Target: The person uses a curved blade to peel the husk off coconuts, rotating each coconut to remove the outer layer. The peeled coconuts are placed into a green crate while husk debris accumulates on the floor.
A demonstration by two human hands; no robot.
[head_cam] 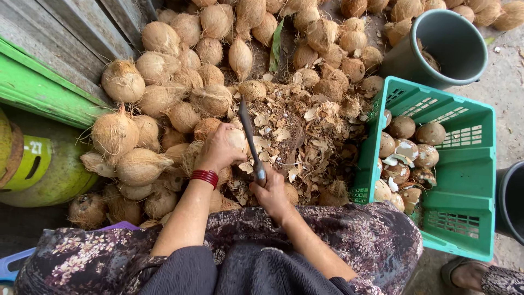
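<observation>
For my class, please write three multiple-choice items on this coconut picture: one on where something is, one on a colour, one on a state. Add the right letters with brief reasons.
1. Where does the green crate stand?
A. To the person's right
B. On the coconut pile
C. Inside the bucket

2. What colour are the bangles on the left wrist?
A. Blue
B. Red
C. White

3. What is the right hand doing?
A. Resting open
B. Lifting the crate
C. Gripping a blade

Answers: A, the crate sits at the right; B, the bands show red; C, the fingers wrap the handle while the left hand steadies a coconut.
</observation>
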